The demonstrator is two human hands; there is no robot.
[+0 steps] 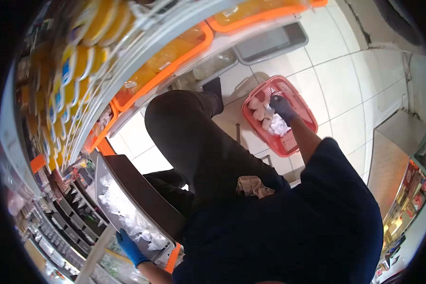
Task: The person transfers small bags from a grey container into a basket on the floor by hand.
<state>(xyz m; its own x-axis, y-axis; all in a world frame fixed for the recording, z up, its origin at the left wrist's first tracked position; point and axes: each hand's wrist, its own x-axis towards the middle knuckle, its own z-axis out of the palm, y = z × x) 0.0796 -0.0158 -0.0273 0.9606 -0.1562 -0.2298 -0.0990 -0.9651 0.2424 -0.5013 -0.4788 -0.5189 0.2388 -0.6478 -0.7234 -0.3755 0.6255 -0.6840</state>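
My right hand, in a dark glove, reaches down into a red plastic basket on the floor. Its fingers are curled against a small white plastic bag, partly hidden by the hand. Rounded whitish bundles and crumpled white plastic lie around it in the basket. At lower left, my left hand, in a blue glove, grips the outer edge of a dark grey bin. Inside that bin is a long heap of white plastic-wrapped pieces.
Shelves with orange-edged trays run along the upper left, with stacked yellow-orange packs beyond. A grey tub stands on the tiled floor past the basket. My bent knee lies between bin and basket. A metal-topped cabinet is at right.
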